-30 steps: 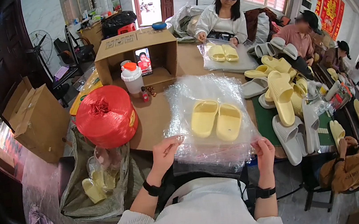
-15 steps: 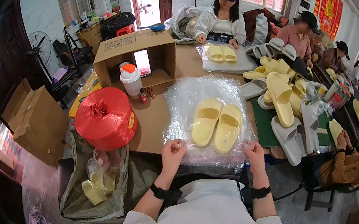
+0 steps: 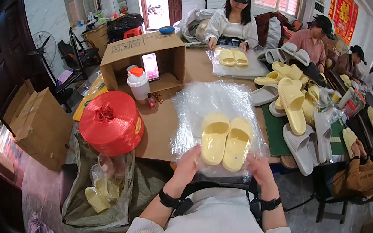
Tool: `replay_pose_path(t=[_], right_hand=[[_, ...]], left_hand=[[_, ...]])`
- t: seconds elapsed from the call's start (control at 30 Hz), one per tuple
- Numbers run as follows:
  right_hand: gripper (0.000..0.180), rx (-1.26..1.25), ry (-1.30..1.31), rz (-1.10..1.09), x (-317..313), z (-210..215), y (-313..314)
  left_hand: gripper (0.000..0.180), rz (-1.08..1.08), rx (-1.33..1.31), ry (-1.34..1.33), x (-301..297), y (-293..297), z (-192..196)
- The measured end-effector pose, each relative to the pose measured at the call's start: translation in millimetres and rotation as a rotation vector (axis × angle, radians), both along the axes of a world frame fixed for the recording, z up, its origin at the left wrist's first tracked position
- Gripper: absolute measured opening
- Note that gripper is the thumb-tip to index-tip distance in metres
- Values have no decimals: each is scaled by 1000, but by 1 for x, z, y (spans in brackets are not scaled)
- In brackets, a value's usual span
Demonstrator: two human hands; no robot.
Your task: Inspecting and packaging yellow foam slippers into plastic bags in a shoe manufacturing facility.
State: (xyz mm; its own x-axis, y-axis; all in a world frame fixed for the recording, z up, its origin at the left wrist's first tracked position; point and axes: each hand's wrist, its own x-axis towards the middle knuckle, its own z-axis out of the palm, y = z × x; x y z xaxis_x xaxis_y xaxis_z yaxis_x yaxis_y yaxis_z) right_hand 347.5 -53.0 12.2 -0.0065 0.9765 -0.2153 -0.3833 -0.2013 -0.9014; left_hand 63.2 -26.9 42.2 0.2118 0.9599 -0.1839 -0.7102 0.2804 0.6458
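Observation:
A pair of pale yellow slippers [image 3: 215,138] lies side by side in a clear plastic bag, over a stack of clear plastic bags [image 3: 193,99] at the near edge of the table. My left hand [image 3: 187,165] grips the bag's left side, close to the left slipper's heel. At the right slipper's heel, my right hand [image 3: 260,171] holds the opposite side. Some fingers of both hands are hidden beneath the plastic.
A red twine roll [image 3: 110,123] stands at left, near a white bottle [image 3: 138,83], a phone [image 3: 151,67] and a cardboard box [image 3: 141,47]. Loose slippers [image 3: 292,103] pile up at right. Bagged slippers lie in an open sack [image 3: 83,208]. Across the table, a co-worker handles another bagged pair [image 3: 233,57].
The bagged slippers have come nearer to me. My hands have moved from the bag's lower corners to its sides by the heels, closing around it.

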Motion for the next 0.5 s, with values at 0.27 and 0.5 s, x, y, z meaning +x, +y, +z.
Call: replay_pose_path(t=[0.27, 0.5], right_hand=[[41, 69, -209, 1, -17, 27, -11], [49, 344, -474, -166, -50, 10, -7]], left_hand=[[45, -335, 86, 373, -7, -3, -12], [57, -206, 248, 181, 18, -16, -8]])
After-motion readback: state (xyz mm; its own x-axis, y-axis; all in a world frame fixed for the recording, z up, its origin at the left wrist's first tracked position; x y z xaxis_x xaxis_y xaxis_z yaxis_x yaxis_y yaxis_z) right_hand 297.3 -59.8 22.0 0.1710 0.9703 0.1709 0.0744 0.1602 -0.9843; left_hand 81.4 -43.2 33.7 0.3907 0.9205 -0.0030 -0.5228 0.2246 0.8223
